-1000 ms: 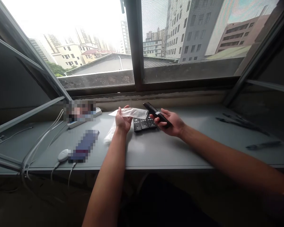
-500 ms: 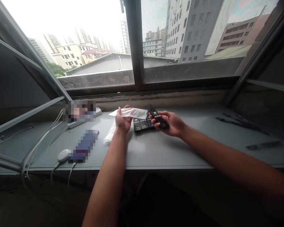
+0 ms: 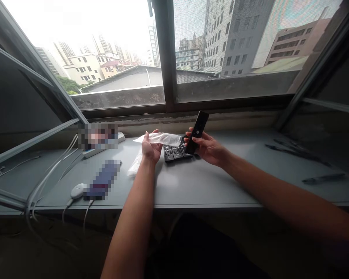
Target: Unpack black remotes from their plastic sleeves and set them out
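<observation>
Head view: a black remote control (image 3: 200, 124) is held tilted upright above a grey bench (image 3: 209, 188), the fingers of the right hand (image 3: 211, 150) gripping its lower part. To its left, the left hand (image 3: 151, 150) pinches a flat, translucent plastic sleeve (image 3: 168, 138) between thumb and fingers. Below the sleeve's right end, more black remotes (image 3: 173, 154) lie side by side. Crumpled clear plastic (image 3: 134, 166) rests beside the left wrist. Farther left are a pixelated flat object (image 3: 104, 178), a round white device (image 3: 78, 190) and a white power strip (image 3: 121, 136).

black remote (image 3: 200, 124) turned over, upper end raised
</observation>
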### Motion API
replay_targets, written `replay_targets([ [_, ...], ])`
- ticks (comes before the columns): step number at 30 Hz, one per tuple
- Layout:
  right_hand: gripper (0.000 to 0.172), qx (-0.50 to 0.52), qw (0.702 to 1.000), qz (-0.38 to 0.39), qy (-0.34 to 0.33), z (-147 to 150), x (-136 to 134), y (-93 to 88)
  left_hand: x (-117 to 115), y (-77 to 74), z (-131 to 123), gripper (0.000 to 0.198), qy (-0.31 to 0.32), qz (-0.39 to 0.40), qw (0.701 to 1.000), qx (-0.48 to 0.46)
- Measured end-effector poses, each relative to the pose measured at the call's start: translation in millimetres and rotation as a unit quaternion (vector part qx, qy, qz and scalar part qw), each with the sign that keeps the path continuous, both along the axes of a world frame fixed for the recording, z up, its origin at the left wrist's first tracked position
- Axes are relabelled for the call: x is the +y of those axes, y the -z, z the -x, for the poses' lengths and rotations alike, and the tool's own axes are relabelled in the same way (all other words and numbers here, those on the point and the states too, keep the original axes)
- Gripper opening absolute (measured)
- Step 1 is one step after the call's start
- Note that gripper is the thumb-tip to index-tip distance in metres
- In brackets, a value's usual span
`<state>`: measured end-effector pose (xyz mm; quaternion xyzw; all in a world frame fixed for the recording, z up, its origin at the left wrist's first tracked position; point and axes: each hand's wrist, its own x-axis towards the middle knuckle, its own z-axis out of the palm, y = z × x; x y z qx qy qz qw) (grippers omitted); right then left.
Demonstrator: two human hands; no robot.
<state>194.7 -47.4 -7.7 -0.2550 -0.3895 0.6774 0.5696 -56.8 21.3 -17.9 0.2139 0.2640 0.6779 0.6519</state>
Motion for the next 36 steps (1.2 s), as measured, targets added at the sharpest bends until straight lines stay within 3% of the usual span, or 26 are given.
replay_targets([
  [9,0.04,-0.023,0.999,-0.041,0.0,-3,0,0.1,2,2.3,0,0.046,0.004,-0.008,1.0,0.0],
  [14,0.019,-0.04,0.996,0.041,-0.061,-1,-5,-5.1,-3,-4.3,-2,0.039,-0.014,0.003,1.0,-0.002],
  [18,0.013,-0.059,0.99,0.081,-0.099,2,-9,-6.4,-2,-5.4,-3,0.028,-0.03,0.014,0.999,0.002],
  [25,0.027,-0.06,0.99,0.001,-0.124,3,-11,-0.8,2,-1.7,-3,0.025,-0.06,0.02,0.998,-0.016],
  [30,0.042,-0.068,0.989,-0.085,-0.098,2,-7,6.9,3,-1.2,-2,0.02,-0.061,0.016,0.998,-0.007],
  [36,0.034,-0.109,0.979,-0.157,-0.066,2,-8,4.6,-1,-5.6,-5,0.012,-0.056,0.01,0.998,-0.006],
])
